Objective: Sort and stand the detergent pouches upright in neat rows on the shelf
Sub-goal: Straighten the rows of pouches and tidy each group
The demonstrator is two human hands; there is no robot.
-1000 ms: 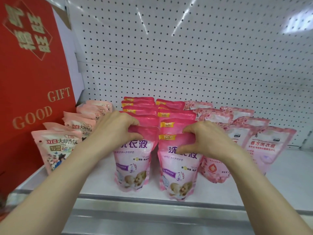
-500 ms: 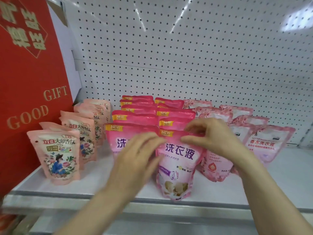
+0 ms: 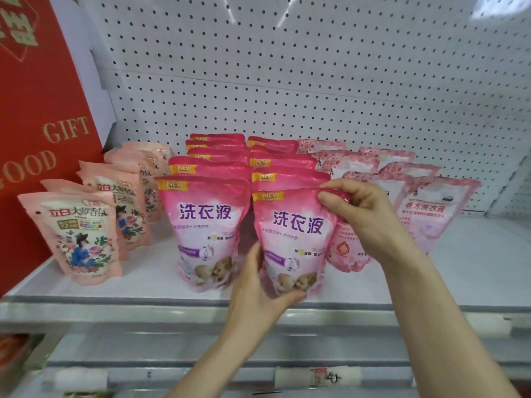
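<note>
I have both hands on the front pouch [image 3: 293, 239] of the right-hand magenta row, which stands at the centre of the frame, close to the shelf [image 3: 474, 268] edge. My left hand [image 3: 258, 294] has its grip curled round the pouch's lower left side, thumb along the base. My right hand [image 3: 359, 214] has its grip pinched on the top right corner. I judge the step to be squaring this pouch up. To do it well I would settle the base flat first with the lower hand and turn the printed face straight out. I would then match its top line to the neighbouring pouch [image 3: 204, 228] just to its left, and let go of the top corner last. The pouch looks soft and full, so it may slump if I release the top early. The base sits near the front lip [image 3: 172, 303], so any nudge should go backward, not forward. Behind it the magenta row is packed tight, which leaves little give that way. The pale pink pouches [image 3: 431, 208] right of centre stand just beside my right wrist, and I could knock them. Open shelf lies at the lower right, and there is a gap between the magenta rows and the peach pouches [image 3: 74, 234] at the left.
</note>
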